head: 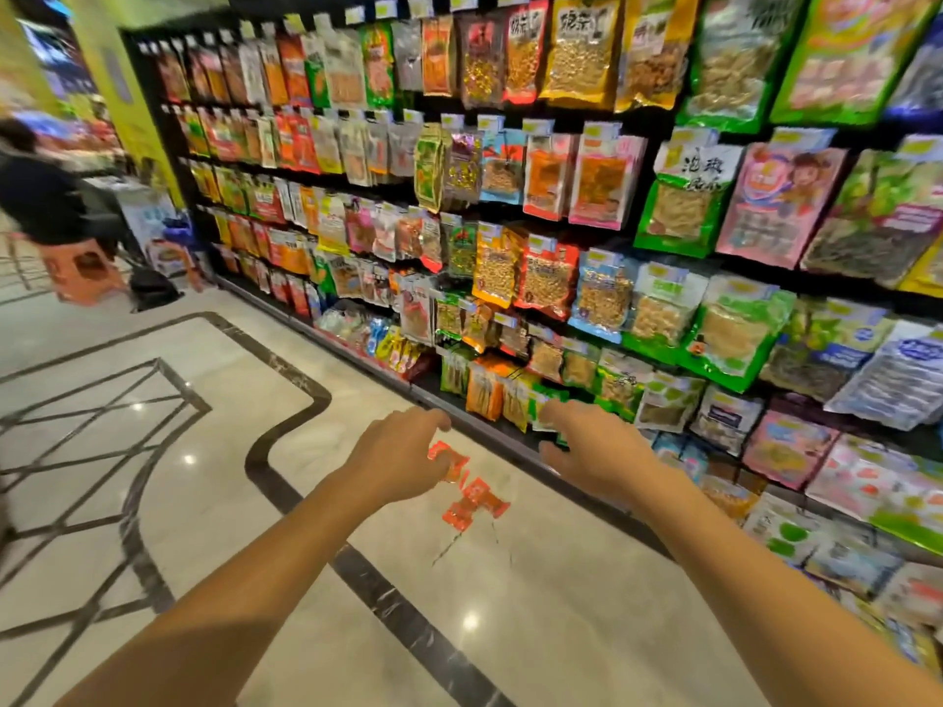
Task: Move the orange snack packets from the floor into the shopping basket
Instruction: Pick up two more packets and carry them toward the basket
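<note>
Several small orange snack packets (472, 494) lie in a loose heap on the pale marble floor, close to the foot of the shelving. My left hand (395, 454) reaches out over the left edge of the heap, fingers apart and holding nothing. My right hand (594, 446) is stretched out to the right of the packets, above the floor by the shelf base, fingers spread and empty. Both forearms run in from the bottom of the view. No shopping basket is in view.
A tall black shelf wall (561, 222) hung with snack bags runs along the right, its bottom ledge (490, 426) just behind the packets. A person in dark clothes (41, 196) is by an orange stool (84, 270) at far left. Dark inlay lines cross the floor (153, 451).
</note>
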Demonstrator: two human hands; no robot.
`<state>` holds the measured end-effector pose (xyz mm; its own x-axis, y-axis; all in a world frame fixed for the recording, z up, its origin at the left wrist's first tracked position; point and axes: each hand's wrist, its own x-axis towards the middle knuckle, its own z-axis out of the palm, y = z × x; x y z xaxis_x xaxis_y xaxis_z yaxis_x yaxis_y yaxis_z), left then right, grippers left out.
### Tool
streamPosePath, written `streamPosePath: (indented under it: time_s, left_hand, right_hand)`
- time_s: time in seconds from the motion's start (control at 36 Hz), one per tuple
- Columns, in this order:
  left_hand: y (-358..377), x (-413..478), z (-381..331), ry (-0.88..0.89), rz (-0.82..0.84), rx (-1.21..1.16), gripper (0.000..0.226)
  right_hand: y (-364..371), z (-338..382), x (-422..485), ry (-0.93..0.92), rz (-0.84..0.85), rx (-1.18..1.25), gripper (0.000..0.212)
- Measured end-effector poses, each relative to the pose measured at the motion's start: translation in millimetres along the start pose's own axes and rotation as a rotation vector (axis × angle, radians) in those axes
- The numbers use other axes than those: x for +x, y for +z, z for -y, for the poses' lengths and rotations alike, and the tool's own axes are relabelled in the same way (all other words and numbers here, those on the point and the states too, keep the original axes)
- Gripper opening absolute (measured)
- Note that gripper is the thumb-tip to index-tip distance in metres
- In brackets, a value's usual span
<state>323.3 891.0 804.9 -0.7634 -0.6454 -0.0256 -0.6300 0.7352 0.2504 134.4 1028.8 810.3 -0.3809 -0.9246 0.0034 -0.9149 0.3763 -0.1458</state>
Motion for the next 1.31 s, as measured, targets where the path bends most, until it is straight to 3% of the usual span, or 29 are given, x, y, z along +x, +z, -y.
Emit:
streamPosePath:
  time_s: [0.22, 0.44, 0.56, 0.81, 1.06, 1.19, 1.31]
  left_hand:
    - [-2, 119, 19, 0.068, -0.022, 0.053, 0.041]
    - [-18, 263, 36, 0.097, -0.041, 0.070, 0.036]
    - [-22, 331, 48, 0.100, -0.028, 0.095, 0.035]
    - [-1, 464, 94, 0.126, 0.018, 0.045, 0.042]
    - [52, 628, 183, 0.230, 0.149, 0.014, 0.043]
    - [90, 715, 235, 0.246, 0.300, 0.001, 0.043]
    - [126, 775, 258, 0.268, 0.408, 0.015, 0.044]
  right_hand:
    - [-1, -36, 120, -0.013, -0.049, 0.000, 0.028]
    - [-10, -93, 262, -0.036, -0.082, 0.051, 0.044]
    - [-12, -115, 324, -0.018, -0.091, 0.042, 0.040]
    - [9, -137, 448, 0.036, 0.001, 0.047, 0.044]
    - [80, -148, 602, 0.172, 0.044, 0.104, 0.042]
    - [146, -153, 674, 0.326, 0.144, 0.190, 0.034]
    - [188, -164, 710, 0.436, 0.226, 0.268, 0.040]
